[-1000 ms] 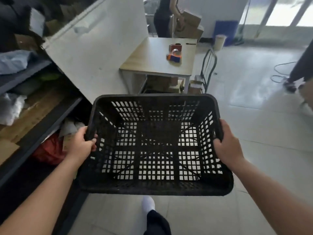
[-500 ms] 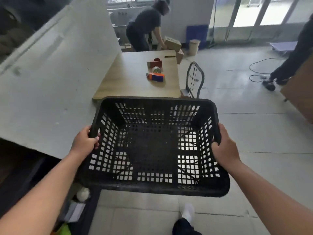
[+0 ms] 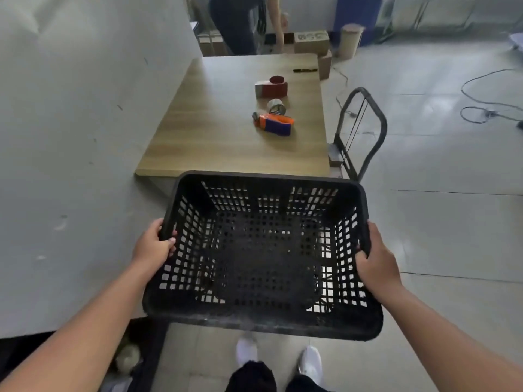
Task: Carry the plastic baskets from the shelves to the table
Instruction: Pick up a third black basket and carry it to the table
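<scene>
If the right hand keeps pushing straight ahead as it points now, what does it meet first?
Likely the black metal hand trolley standing beside the wooden table, since the right hand grips the black plastic basket on that side; depth is unclear.

The basket is black, with a grid of little square holes all over. The bench far behind it is light brown with wood stripes. On it sits an orange and blue tape holder and a red box. The floor is pale grey tiles. The near shoes are white.
</scene>
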